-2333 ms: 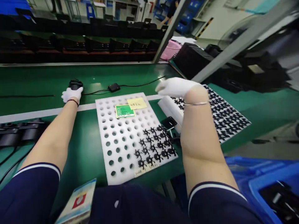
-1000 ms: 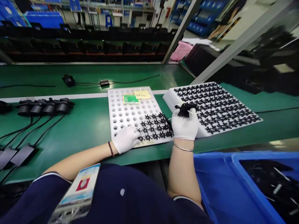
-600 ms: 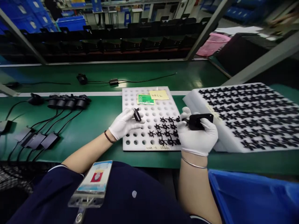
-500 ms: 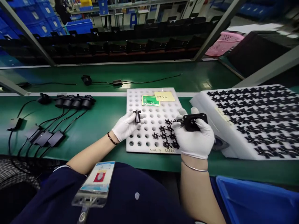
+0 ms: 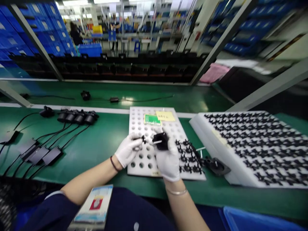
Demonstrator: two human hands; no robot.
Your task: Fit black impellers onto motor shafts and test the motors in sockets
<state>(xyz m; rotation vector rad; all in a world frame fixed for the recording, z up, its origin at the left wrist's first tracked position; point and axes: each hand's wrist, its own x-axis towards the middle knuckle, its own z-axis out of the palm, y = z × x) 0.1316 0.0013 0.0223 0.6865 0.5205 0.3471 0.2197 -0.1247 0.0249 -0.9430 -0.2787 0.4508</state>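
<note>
White gloves cover both of my hands over the white foam tray (image 5: 134, 128). My left hand (image 5: 130, 148) pinches a small black impeller (image 5: 143, 139), its blades pointing right and its body mostly hidden by the fingers. In my right hand (image 5: 168, 160) is a black pump housing (image 5: 161, 141), with a thin white rod at its opening facing the left hand. A short gap separates the two parts. Several more black bladed impellers (image 5: 189, 157) stand in the tray's right-hand holes, beside my right wrist.
A tilted foam block (image 5: 209, 141) full of black bladed parts stands on the right, with a black flanged part (image 5: 218, 166) against it. Black pumps (image 5: 78, 116) with cables and boxes lie left. A green card (image 5: 152, 119) and yellow note (image 5: 166, 116) rest on the tray.
My right hand has moved left, bringing the housing close to the left hand and turning its opening toward it. The impeller has tipped from upright to sideways. The camera view has tilted up.
</note>
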